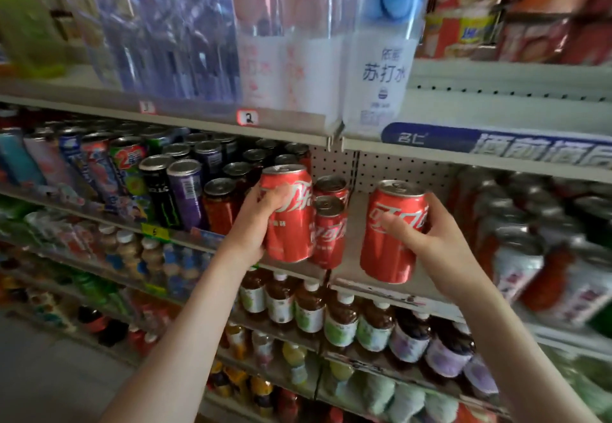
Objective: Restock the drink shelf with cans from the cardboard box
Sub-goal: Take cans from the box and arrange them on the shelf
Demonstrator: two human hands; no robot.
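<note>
My left hand (pixel 261 214) grips a red cola can (pixel 291 224), held upright at the front of the can shelf (pixel 351 257). Just behind and to its right stand two more red cola cans (pixel 329 234), one behind the other. My right hand (pixel 427 240) grips a second red cola can (pixel 394 234), tilted slightly, over the bare stretch of shelf further right. The cardboard box is out of view.
Dark and coloured cans (pixel 185 191) fill the shelf to the left; packed cans (pixel 530 240) crowd the right. Soda water bottle packs (pixel 381 58) hang over the shelf above. Tea bottles (pixel 341 316) line the shelf below. A perforated back panel (pixel 397 171) closes the gap.
</note>
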